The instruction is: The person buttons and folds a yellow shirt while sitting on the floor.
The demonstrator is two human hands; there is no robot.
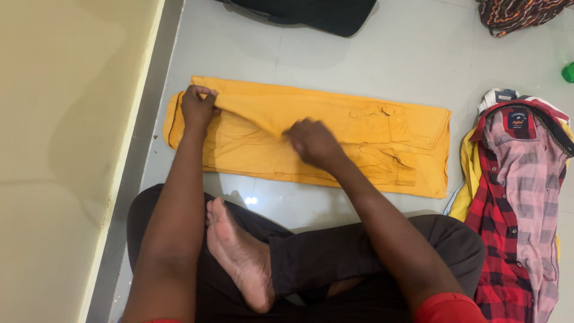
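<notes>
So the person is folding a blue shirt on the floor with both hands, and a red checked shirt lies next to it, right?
Not quite: the shirt is yellow-orange, not blue, as the head view shows. Both hands, left and right, grip it on the floor, and the red checked shirt lies beside it.

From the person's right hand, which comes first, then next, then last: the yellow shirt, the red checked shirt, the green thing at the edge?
Measured from the right hand:
1. Yellow shirt: under the hand, touching it.
2. Red checked shirt: on the pile to the right.
3. Green thing: far right edge, cut off by the frame.
</notes>
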